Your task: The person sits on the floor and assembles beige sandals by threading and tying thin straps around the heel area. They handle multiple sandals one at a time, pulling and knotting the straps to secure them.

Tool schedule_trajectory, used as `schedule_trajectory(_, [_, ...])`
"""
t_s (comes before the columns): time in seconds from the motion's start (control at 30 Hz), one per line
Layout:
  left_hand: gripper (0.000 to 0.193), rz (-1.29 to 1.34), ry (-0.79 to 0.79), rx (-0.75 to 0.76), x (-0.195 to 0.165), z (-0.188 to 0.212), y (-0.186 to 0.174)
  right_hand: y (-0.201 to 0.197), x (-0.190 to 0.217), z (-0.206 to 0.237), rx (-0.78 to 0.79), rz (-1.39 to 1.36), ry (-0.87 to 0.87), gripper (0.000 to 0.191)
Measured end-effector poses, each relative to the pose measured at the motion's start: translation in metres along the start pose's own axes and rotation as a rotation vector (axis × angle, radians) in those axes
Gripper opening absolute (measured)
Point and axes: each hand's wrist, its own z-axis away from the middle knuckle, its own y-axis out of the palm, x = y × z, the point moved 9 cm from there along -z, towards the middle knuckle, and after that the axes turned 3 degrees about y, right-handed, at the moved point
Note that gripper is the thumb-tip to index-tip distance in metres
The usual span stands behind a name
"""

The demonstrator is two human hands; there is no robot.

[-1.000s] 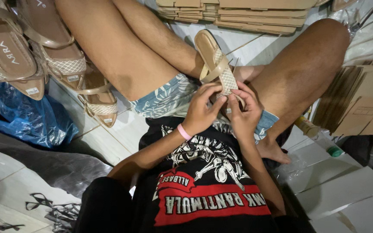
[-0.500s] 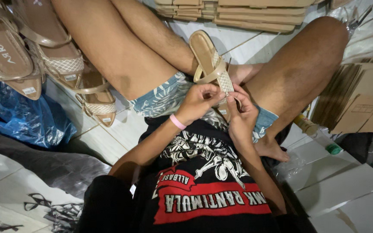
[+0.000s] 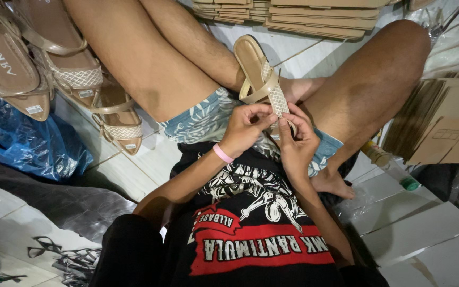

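At frame centre, left hand [image 3: 246, 129] and right hand [image 3: 296, 139] both pinch the beige mesh-strapped flat sandal [image 3: 261, 76]; finished-looking tan sandals [image 3: 54, 69] lie piled upper left

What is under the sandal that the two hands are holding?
Under the sandal are the person's patterned shorts and an ankle. The left hand and right hand cover its lower end.

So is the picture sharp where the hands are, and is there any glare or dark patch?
Head view: the left hand and right hand on the beige flat sandal with woven strap look sharp; the crumpled blue plastic bag and clear plastic wrap catch soft glare; the lower left floor sits in shadow; straight edges bow near the corners, a wide-lens effect.
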Motion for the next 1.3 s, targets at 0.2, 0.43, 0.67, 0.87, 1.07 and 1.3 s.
schedule_trajectory(0.2, [0.008,-0.103,0.098,-0.002,-0.007,-0.001,0.001,0.002,0.001,0.000,0.071,-0.048,-0.039,0.014])
schedule_trajectory(0.43, [0.015,-0.220,0.078,0.097,-0.015,-0.004,0.008,-0.001,-0.009,-0.002,0.131,-0.175,0.053,0.014])
schedule_trajectory(0.67, [0.022,0.054,-0.031,0.333,-0.006,-0.010,0.012,-0.003,-0.014,-0.006,0.112,-0.110,0.097,0.012])
schedule_trajectory(0.87, [0.025,0.068,-0.215,0.273,0.010,-0.014,-0.002,0.002,0.001,-0.010,0.158,0.004,0.013,0.010])
schedule_trajectory(1.07, [0.030,0.174,-0.388,0.264,0.018,-0.019,0.004,0.005,0.018,-0.006,0.110,0.118,-0.050,0.009])
schedule_trajectory(1.3, [0.022,0.242,-0.394,0.281,0.028,-0.018,0.001,0.006,0.020,-0.006,0.073,0.131,-0.049,0.008])
